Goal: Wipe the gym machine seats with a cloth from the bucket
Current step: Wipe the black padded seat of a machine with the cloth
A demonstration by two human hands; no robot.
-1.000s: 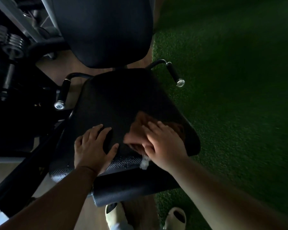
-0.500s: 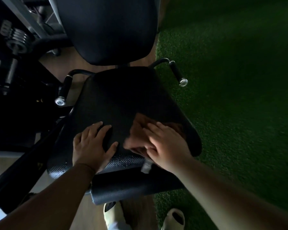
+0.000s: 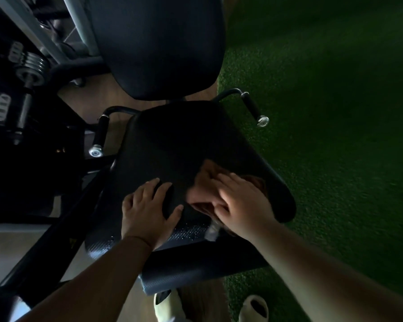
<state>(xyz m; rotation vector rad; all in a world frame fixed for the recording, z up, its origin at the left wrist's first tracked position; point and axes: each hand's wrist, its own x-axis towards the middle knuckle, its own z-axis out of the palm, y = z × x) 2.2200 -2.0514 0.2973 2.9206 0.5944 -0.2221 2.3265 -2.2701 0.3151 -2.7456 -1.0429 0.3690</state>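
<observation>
Nearest the camera, two pale shoes (image 3: 166,305) are being seen on wood-look flooring (image 3: 200,300), just below the front edge of the black seat pad (image 3: 172,145). The left hand (image 3: 147,210) is being rested flat on the near part of the pad, fingers spread and relaxed, nothing gripped. Just beside it, the right hand (image 3: 242,205) is being pressed down on a brownish cloth (image 3: 204,180), fingers mostly straight; the cloth is bunched and blurred, lying on the pad's near right part. A small whitish tag or corner (image 3: 211,230) is showing at the cloth's near edge. Tiny bright specks are showing on the pad's textured front surface. Farther off, two padded side handles (image 3: 253,106) are flanking the pad; beyond these, the black backrest (image 3: 158,43) is being seen. Weight plates (image 3: 32,66) are sitting far left; green turf (image 3: 335,112) is covering the right.
</observation>
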